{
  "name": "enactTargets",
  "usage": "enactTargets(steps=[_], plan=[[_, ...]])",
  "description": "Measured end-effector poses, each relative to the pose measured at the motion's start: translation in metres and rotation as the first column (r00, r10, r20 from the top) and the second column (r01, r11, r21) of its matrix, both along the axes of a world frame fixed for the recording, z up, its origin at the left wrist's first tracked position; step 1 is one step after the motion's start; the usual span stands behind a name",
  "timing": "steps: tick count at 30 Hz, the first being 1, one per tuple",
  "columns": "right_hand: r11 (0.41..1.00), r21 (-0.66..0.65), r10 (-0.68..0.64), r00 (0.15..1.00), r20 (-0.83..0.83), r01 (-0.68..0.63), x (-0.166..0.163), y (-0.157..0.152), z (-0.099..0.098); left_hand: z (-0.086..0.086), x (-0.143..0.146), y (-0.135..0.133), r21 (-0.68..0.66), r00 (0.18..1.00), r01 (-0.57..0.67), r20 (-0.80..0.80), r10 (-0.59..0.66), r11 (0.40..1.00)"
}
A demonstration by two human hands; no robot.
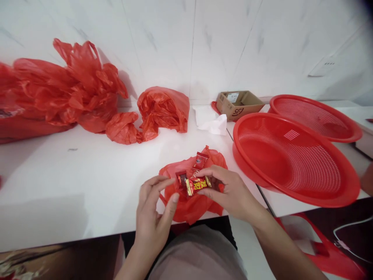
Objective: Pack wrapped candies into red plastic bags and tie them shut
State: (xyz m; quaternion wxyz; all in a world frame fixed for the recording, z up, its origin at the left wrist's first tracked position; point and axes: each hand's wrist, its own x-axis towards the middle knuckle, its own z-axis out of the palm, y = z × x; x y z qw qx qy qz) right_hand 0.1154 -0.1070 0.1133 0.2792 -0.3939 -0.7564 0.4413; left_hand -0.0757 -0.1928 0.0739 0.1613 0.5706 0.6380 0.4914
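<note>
My right hand point(225, 188) pinches a wrapped candy point(197, 186) with a red and gold wrapper and yellow characters. Under it, a red plastic bag point(190, 210) lies spread on the white table near its front edge. A few more wrapped candies rest on the bag; one small red packet point(201, 160) sits toward the back, and a darker one point(182, 179) is at the left, partly covered. At the bag's left side is my left hand point(157, 202), thumb and fingers apart, with nothing between them.
Two red plastic baskets point(262, 155) with perforated walls stand at the right. Behind them is a small cardboard box point(240, 105), with white paper point(214, 123) beside it. Several red plastic bags point(90, 89) line the wall at the left, and a crumpled one point(166, 105) lies mid-table.
</note>
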Motion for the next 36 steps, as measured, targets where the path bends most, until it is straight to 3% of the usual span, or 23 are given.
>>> enactTargets(steps=[3,7,10,13,16,20,30,36], plan=[[0.993,0.087,0.086,0.996,0.001,-0.086,0.000,-0.006,0.009,0.012,0.005,0.001,-0.103,0.961,0.192,0.221,-0.166,0.976],[0.986,0.106,0.131,0.991,-0.043,-0.125,0.001,-0.009,0.010,0.016,0.012,0.003,-0.149,0.864,0.265,0.475,-0.166,0.953],[0.994,-0.063,0.074,0.986,-0.148,-0.084,0.000,-0.010,0.004,0.016,0.017,0.003,-0.133,0.796,0.223,0.597,-0.101,0.966],[0.955,-0.273,0.020,0.945,-0.327,-0.115,-0.005,-0.014,-0.008,0.017,0.021,0.003,-0.114,0.731,0.168,0.681,-0.046,0.979],[0.913,-0.380,-0.066,0.865,-0.497,-0.149,-0.013,-0.020,-0.022,0.017,0.023,0.004,-0.105,0.718,0.168,0.695,-0.048,0.980],[0.909,-0.413,-0.184,0.838,-0.514,-0.053,-0.020,-0.024,-0.034,0.015,0.025,0.003,-0.113,0.735,0.165,0.676,-0.046,0.980],[0.977,-0.181,-0.169,0.919,-0.355,0.110,-0.019,-0.022,-0.011,0.012,0.025,0.002,-0.116,0.716,0.188,0.696,-0.056,0.975],[0.971,-0.193,-0.206,0.901,-0.382,0.140,-0.025,-0.025,-0.016,0.008,0.026,0.001,-0.128,0.707,0.223,0.704,-0.070,0.966]])
